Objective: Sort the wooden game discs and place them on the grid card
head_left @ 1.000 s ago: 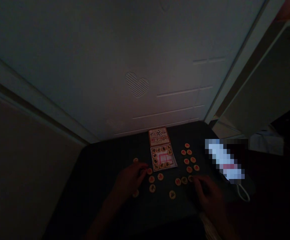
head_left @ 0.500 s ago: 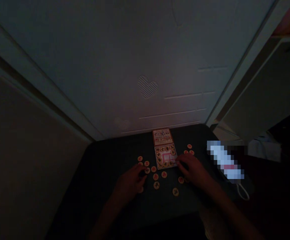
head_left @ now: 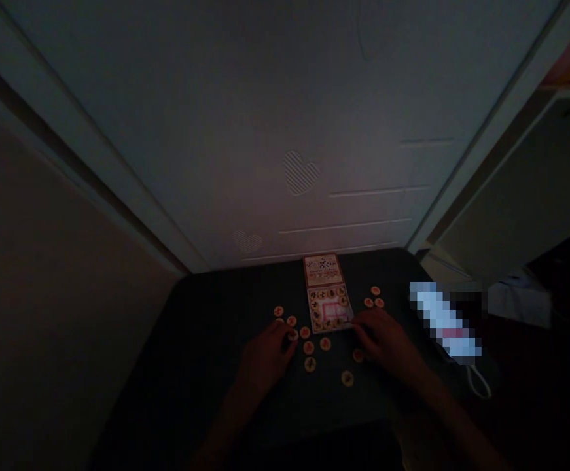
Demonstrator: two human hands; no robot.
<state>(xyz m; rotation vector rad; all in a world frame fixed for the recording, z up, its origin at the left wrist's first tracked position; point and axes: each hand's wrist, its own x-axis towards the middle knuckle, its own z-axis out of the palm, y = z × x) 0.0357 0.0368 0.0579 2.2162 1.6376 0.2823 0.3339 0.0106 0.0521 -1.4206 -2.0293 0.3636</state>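
The scene is very dark. On a small dark table [head_left: 206, 340] lies an open game box [head_left: 328, 307] with round pieces set along its rim. Several more round wooden pieces [head_left: 310, 364] lie loose around it. My left hand [head_left: 265, 356] rests on the table left of the box, its fingertips at a piece near the cluster there. My right hand [head_left: 387, 340] lies over pieces at the box's right front corner, fingers curled down; what is under them is hidden.
A pale door with heart shapes [head_left: 300, 171] stands just behind the table. A blurred light object [head_left: 444, 324] and a white cord [head_left: 478, 383] lie at the table's right side. Furniture stands at the far right.
My right hand went from the table's front right up to the box's right corner and stays there. My left hand has barely shifted. The camera tilted slightly.
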